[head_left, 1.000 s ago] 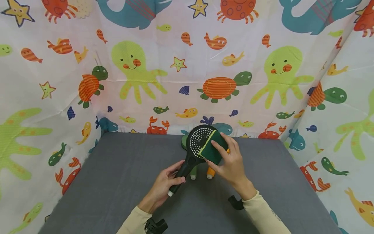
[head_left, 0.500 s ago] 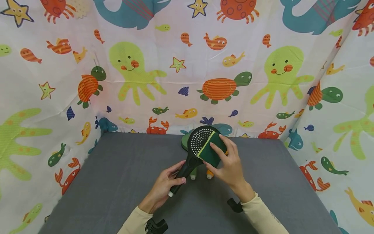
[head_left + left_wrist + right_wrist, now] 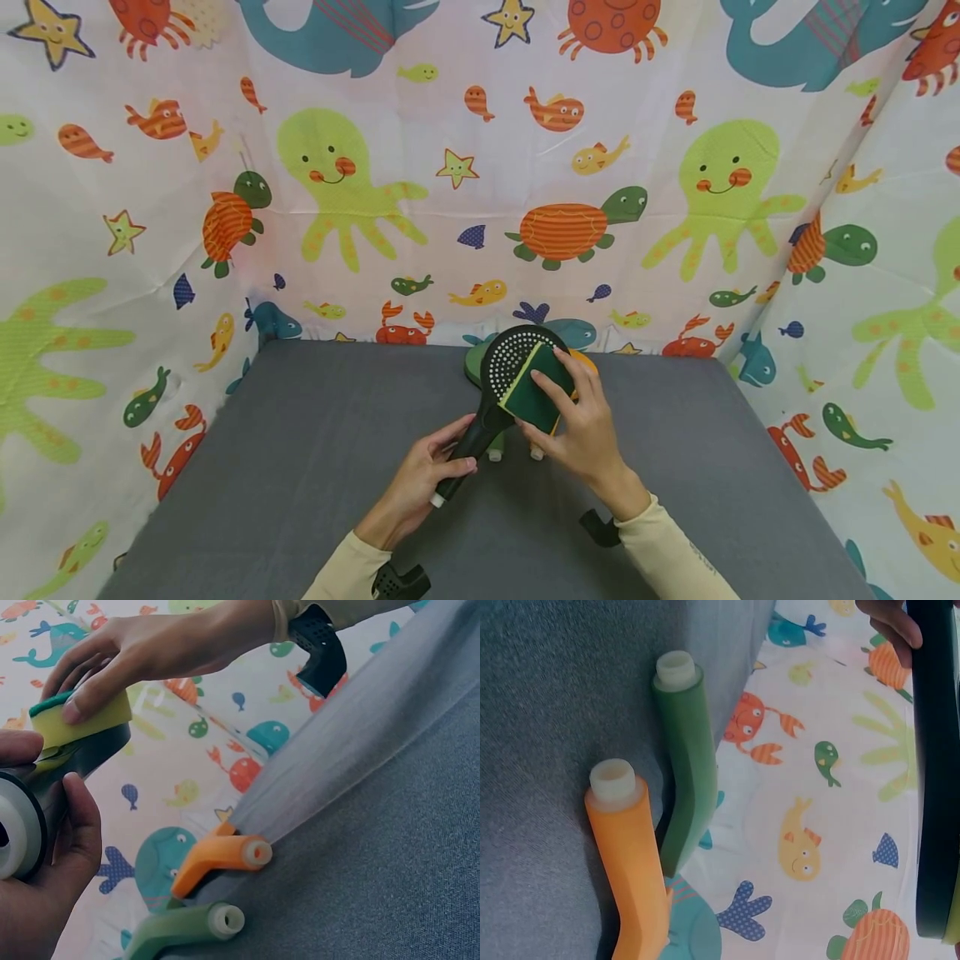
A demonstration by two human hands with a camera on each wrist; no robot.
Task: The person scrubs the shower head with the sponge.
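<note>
In the head view, my left hand (image 3: 420,471) grips the handle of a black shower head (image 3: 506,358), tilted with its dotted spray face up. My right hand (image 3: 588,429) holds a sponge (image 3: 536,392), dark green on top and yellow beneath, against the right part of that face. The left wrist view shows the right thumb on the yellow side of the sponge (image 3: 97,720), and the left fingers wrapped near the white-ringed handle end. Seen from the right wrist, the black shower head (image 3: 937,780) is edge-on, with a sliver of yellow sponge beside it.
Behind the hands, a green shower head (image 3: 475,364) and an orange one (image 3: 585,362) lie on the grey cloth-covered table (image 3: 322,417), partly hidden. Their handles, with pale threaded-looking ends, point toward the person. A sea-animal patterned curtain (image 3: 420,183) encloses the back and sides.
My right hand and the sponge have slid slightly left and down across the spray face, uncovering more of the orange shower head. The left hand keeps its grip, almost still.
</note>
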